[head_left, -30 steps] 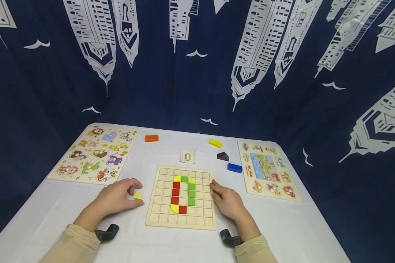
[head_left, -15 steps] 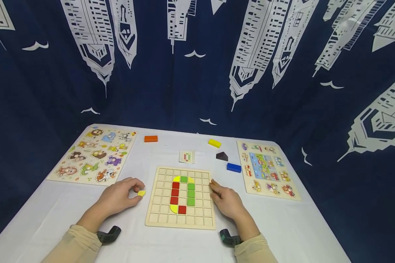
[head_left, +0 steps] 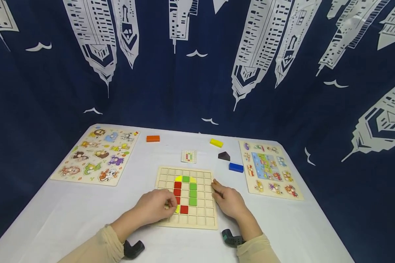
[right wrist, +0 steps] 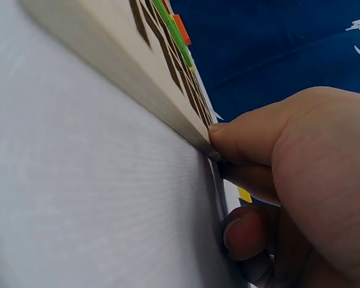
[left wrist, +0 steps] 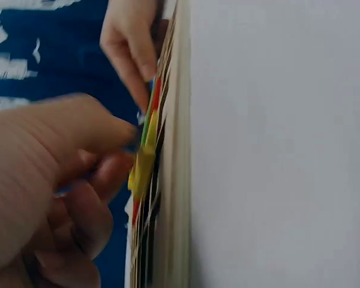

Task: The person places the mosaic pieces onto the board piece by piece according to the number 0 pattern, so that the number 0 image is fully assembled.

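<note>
My left hand (head_left: 156,207) hangs over the left part of a wooden grid board (head_left: 204,219), pinching a small yellow piece (left wrist: 144,168) between thumb and fingers. In the head view the fingers largely hide that piece. Red squares (head_left: 177,185), green squares (head_left: 192,193) and yellow rounded corner pieces (head_left: 179,178) form a ring in the grid. One yellow corner piece (head_left: 177,209) lies right by the left fingertips, beside a red square (head_left: 184,209). My right hand (head_left: 229,201) holds the board's right edge, its thumb (right wrist: 228,141) against the rim in the right wrist view.
Behind the board lies a small pattern card (head_left: 189,156). Orange (head_left: 153,138), yellow (head_left: 216,143) and blue (head_left: 236,167) blocks and a dark wedge-shaped block (head_left: 224,156) lie farther back. An animal puzzle (head_left: 85,178) is at left, a vehicle puzzle (head_left: 297,193) at right.
My left hand picked up the yellow piece from the table left of the board and moved right with it, over the board's lower left. The right hand stayed at the right edge.
</note>
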Demonstrator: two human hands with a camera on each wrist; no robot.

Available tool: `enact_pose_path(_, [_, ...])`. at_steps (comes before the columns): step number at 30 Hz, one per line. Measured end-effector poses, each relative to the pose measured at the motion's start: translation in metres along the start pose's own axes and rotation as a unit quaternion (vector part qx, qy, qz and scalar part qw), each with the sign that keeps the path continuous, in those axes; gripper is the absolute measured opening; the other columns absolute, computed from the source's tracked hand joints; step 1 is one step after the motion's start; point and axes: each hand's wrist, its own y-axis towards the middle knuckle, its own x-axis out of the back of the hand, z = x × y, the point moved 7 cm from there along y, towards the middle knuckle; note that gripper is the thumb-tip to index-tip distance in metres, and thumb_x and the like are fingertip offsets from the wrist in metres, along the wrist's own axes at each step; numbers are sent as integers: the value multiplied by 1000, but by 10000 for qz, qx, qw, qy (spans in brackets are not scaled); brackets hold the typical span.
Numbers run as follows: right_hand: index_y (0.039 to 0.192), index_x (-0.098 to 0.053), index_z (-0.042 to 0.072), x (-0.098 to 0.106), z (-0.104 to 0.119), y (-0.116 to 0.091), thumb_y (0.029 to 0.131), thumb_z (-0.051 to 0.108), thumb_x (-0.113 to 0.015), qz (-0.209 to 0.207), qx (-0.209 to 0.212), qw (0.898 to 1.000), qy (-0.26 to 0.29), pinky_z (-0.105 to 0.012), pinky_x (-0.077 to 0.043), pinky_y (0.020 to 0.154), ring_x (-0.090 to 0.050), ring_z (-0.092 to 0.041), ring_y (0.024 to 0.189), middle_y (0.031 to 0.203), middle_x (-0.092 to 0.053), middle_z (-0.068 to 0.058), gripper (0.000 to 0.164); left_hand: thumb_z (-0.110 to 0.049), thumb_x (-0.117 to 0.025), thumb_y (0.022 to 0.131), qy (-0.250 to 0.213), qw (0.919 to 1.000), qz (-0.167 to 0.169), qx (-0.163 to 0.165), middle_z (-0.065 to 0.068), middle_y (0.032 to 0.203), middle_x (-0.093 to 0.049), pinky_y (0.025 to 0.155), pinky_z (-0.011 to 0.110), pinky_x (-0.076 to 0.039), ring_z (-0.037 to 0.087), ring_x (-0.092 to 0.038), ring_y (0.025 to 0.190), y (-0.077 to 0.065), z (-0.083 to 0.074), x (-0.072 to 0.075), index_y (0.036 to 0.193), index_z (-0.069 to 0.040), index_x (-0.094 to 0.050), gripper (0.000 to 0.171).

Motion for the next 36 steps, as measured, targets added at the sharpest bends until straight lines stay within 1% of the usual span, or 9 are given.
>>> enact_pose_path(3, [141,-63,14,-1,-2,0,100,20,-66,16,16,10000,35,-53,-43,112,-54,-31,138,151,-54,1,42,-24,-79,85,122,9999,-33,14,-21,80,-59,63,26,-44,0,-52,70,5,-7,-2,82,-31,-69,13])
enact_pose_path(7, [141,-63,13,-1,-1,0,100,20,-66,-18,60,9999,81,-53,-43,112,-54,-31,138,152,-54,1,42,-23,-79,85,-62,9979,-339,554,-20,87,-62,69,31,-48,4,-57,78,4,5,9,87,-31,-70,12])
enact_pose_path(9, [141,-63,12,0,-1,1,99,19,-67,-50,49,9999,80,-53,-42,112,-54,-31,138,151,-54,1,42,-23,-79,83,-105,9973,-307,660,-19,90,-63,72,32,-49,5,-59,82,1,12,11,91,-30,-69,15])
enact_pose_path(12, [141,-64,12,1,0,1,99,18,-67,-60,80,9999,58,-54,-43,111,-55,-32,137,151,-55,0,42,-25,-81,79,-59,9987,-62,512,-20,93,-62,74,32,-49,3,-59,85,-5,15,8,96,-31,-68,22])
enact_pose_path(15, [141,-63,13,2,0,2,100,20,-66,-15,81,10000,41,-54,-43,111,-54,-32,137,152,-54,1,42,-33,-85,75,13,9995,103,299,-20,90,-60,73,31,-47,2,-56,82,-9,14,5,96,-31,-66,29])
enact_pose_path(21, [141,-63,12,2,-1,1,100,20,-66,-51,43,10000,46,-54,-43,111,-54,-31,138,152,-54,1,42,-50,-88,74,91,9986,202,485,-19,80,-54,64,26,-42,1,-50,71,-9,15,-4,89,-30,-61,36])
enact_pose_path(28, [141,-63,12,1,-1,0,100,20,-66,-11,30,10000,61,-53,-43,111,-54,-31,137,152,-54,2,42,-39,-87,77,209,9980,66,590,-21,79,-58,63,27,-42,1,-51,70,-10,15,-4,88,-30,-63,27])
enact_pose_path(32, [141,-63,12,1,-1,0,100,20,-66,-11,30,10000,-28,-53,-43,111,-55,-31,137,152,-55,2,42,-35,-87,77,53,9987,-53,502,-21,80,-59,63,26,-43,0,-52,72,-7,5,0,89,-30,-63,27])
enact_pose_path(36, [140,-64,11,1,-1,0,100,19,-66,-22,35,10000,-51,-53,-43,111,-55,-32,137,151,-55,1,41,-33,-86,78,-5,9999,53,112,-21,81,-59,63,25,-43,-2,-52,73,2,-17,-7,88,-30,-64,24])
